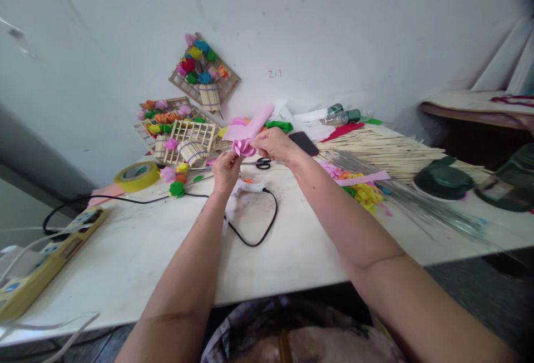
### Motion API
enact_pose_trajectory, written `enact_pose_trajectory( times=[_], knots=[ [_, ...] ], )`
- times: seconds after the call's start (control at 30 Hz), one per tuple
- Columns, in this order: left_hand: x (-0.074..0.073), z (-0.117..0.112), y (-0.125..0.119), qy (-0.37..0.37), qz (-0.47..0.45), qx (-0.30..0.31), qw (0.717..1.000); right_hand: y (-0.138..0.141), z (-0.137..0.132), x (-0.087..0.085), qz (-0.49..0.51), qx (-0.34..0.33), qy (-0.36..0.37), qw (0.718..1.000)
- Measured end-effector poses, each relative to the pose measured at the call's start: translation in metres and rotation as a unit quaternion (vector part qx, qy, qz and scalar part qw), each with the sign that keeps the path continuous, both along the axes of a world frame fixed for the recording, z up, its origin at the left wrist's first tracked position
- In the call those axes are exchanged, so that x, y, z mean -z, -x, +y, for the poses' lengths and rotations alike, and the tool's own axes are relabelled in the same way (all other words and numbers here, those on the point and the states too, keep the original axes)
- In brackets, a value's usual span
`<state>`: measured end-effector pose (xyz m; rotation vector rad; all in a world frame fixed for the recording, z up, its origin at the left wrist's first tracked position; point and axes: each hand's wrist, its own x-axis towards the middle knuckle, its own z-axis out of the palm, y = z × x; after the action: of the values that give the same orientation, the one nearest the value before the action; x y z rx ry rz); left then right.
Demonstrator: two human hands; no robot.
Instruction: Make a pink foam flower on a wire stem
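While both hands meet above the white surface [292, 251], the left hand [226, 169] holds a pink paper flower [242, 148] from below, its fingers closed on the base. The right hand [274, 145] grips the same flower from its 3 o'clock side with closed fingers, and a pink paper strip [255, 121] runs off toward 1 o'clock. A white glue gun [247, 187] lies at 6 o'clock of the flower, and its black cord [261, 235] loops over the surface. Scissors [262, 163] lie just under the right hand. A yellow tape roll [137, 176] sits at 9 o'clock, and bamboo skewers [375, 148] are spread at 3 o'clock.
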<state>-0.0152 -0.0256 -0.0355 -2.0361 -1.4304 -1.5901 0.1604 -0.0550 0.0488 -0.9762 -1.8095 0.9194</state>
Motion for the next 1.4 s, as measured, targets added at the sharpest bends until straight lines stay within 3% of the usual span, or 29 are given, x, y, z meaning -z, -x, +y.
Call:
enact_pose_trajectory(
  times=[1.03, 1.4],
  knots=[
    [-0.0005, -0.0023, 0.0001, 0.014, 0.036, -0.049, 0.998, 0.0013, 0.0039, 0.0026, 0.004, 0.017, 0.037, 0.999],
    [0.0058, 0.0018, -0.0016, 0.052, -0.034, 0.042, 0.997, 0.0012, 0.0056, 0.0012, 0.049, 0.025, 0.109, 0.993]
  ],
)
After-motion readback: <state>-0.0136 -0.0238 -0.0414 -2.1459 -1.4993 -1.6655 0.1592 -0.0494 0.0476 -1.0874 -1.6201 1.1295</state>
